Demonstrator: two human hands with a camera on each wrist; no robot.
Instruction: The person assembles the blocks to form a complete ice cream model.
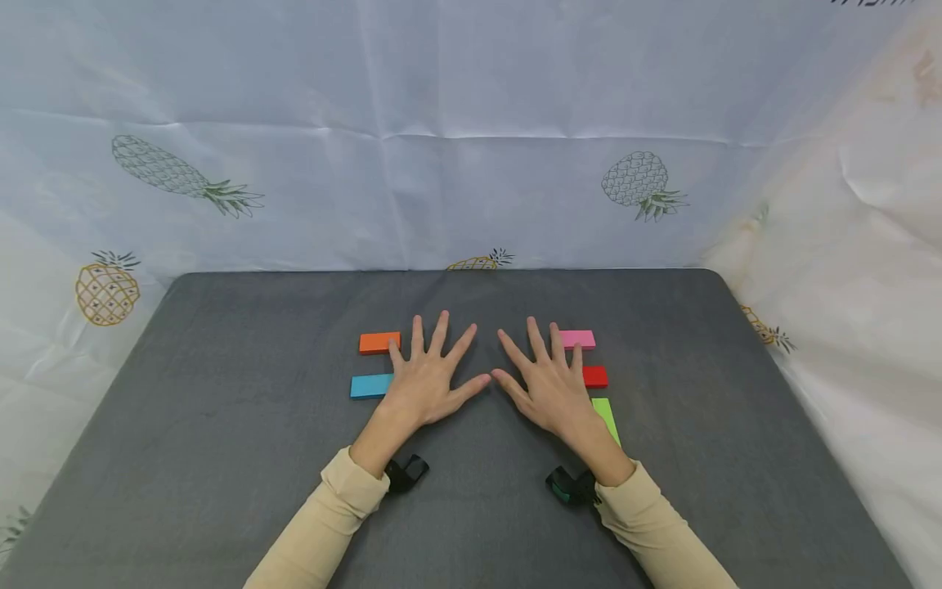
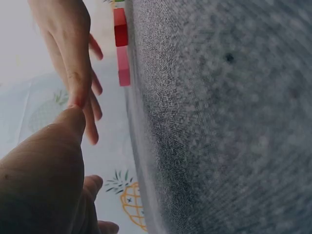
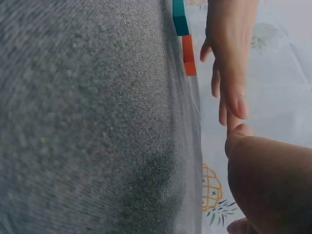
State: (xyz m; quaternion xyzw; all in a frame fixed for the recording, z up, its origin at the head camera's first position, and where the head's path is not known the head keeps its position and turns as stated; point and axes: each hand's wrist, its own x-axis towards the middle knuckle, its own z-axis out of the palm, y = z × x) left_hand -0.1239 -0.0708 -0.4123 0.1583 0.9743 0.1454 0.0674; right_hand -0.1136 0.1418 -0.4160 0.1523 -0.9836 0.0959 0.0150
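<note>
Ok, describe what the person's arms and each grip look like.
The left sleeve and right sleeve are beige and creased. The left wrist device is black and boxy; the right wrist device is black and partly green. The left grip and right grip wear no gloves.

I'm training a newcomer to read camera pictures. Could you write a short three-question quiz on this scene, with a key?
1. How many blocks show on the table in the head view?
2. True or false: the left hand and the right hand both have their fingers spread.
3. Which block lies nearest the right sleeve?

Key:
1. Five: orange block, blue block, pink block, red block and green block.
2. True.
3. The green block.
</note>
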